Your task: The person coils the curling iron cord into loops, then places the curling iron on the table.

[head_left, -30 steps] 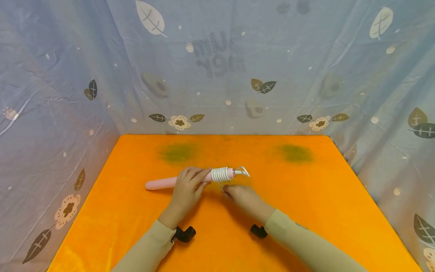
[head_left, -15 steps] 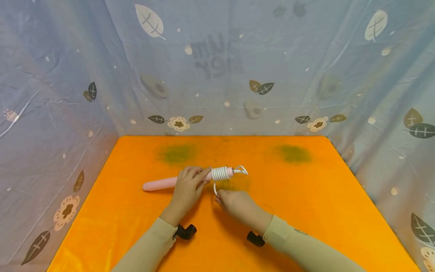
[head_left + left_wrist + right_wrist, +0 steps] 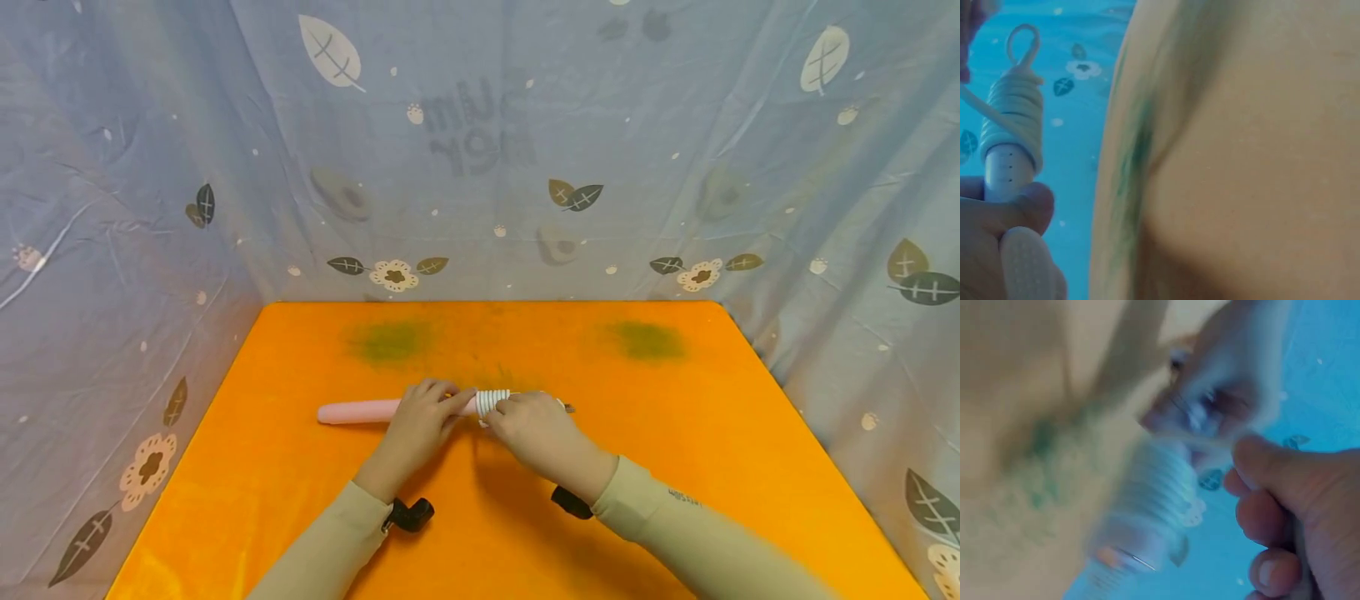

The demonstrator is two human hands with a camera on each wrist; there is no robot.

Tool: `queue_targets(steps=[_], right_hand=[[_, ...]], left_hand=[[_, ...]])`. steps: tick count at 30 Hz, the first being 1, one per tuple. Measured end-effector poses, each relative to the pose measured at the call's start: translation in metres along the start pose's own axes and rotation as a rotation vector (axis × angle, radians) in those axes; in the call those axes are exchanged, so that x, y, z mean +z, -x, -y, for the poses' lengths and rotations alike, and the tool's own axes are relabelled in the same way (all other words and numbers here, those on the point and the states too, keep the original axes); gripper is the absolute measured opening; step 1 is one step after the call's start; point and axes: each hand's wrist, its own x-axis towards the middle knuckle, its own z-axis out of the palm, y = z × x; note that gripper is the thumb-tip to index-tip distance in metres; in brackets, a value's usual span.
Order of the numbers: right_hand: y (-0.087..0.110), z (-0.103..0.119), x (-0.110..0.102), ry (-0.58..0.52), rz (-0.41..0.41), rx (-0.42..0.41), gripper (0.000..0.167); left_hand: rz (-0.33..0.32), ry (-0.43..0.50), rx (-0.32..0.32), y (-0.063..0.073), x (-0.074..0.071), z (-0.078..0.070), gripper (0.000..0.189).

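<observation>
A pink hair styling iron [image 3: 358, 412] lies crosswise at the middle of the head view, with its smooth barrel to the left. White cord [image 3: 491, 401] is wound in several turns round its handle end. My left hand [image 3: 415, 433] grips the iron just left of the windings; in the left wrist view its thumb [image 3: 1032, 203] rests against the handle below the coil [image 3: 1013, 106]. Over the handle's right end, my right hand [image 3: 551, 442] hides part of the windings. The right wrist view is blurred, but its fingers [image 3: 1263, 515] pinch a taut strand of the cord.
An orange cloth-covered table [image 3: 697, 467] lies under both hands, with two green smudges near its back edge. Blue-grey patterned curtains [image 3: 480, 125] stand at the back and both sides. Black camera mounts [image 3: 411, 514] hang at the wrists.
My right hand drew the cord strand leftward below the handle, then moved up and over the windings, covering the iron's right end. The iron now lies more level; my left hand keeps its grip.
</observation>
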Motion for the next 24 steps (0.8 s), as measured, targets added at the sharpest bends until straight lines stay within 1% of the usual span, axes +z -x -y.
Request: queue_targets(steps=[3, 6, 7, 10, 13, 15, 17, 20, 24], right_hand=[[-0.004, -0.008, -0.010, -0.007, 0.081, -0.025, 0.015], [-0.007, -0.012, -0.018, -0.018, 0.145, -0.050, 0.011], [-0.007, -0.013, -0.019, -0.024, 0.153, -0.060, 0.011], [-0.010, -0.016, -0.021, -0.052, 0.139, -0.101, 0.009], [-0.016, -0.022, -0.020, -0.098, 0.103, -0.141, 0.011], [-0.019, -0.030, -0.017, -0.161, 0.082, -0.147, 0.011], [-0.021, -0.041, -0.012, -0.237, 0.067, -0.127, 0.012], [-0.020, -0.060, 0.000, -0.348, 0.060, -0.066, 0.011], [-0.017, -0.078, 0.017, -0.473, 0.094, 0.025, 0.014]], left_hand=[[0.062, -0.010, 0.023, 0.001, 0.001, -0.001, 0.042], [0.095, -0.019, 0.039, 0.003, 0.002, -0.003, 0.043], [0.101, -0.027, 0.044, 0.003, 0.002, -0.004, 0.043], [0.117, -0.051, 0.075, 0.005, 0.003, -0.007, 0.038], [0.111, -0.052, 0.144, 0.005, 0.002, -0.012, 0.026], [0.097, -0.051, 0.195, 0.005, 0.002, -0.014, 0.019], [0.076, -0.053, 0.239, 0.004, 0.001, -0.016, 0.015], [0.041, -0.075, 0.289, 0.004, -0.001, -0.016, 0.017], [-0.017, -0.098, 0.350, 0.001, -0.004, -0.014, 0.022]])
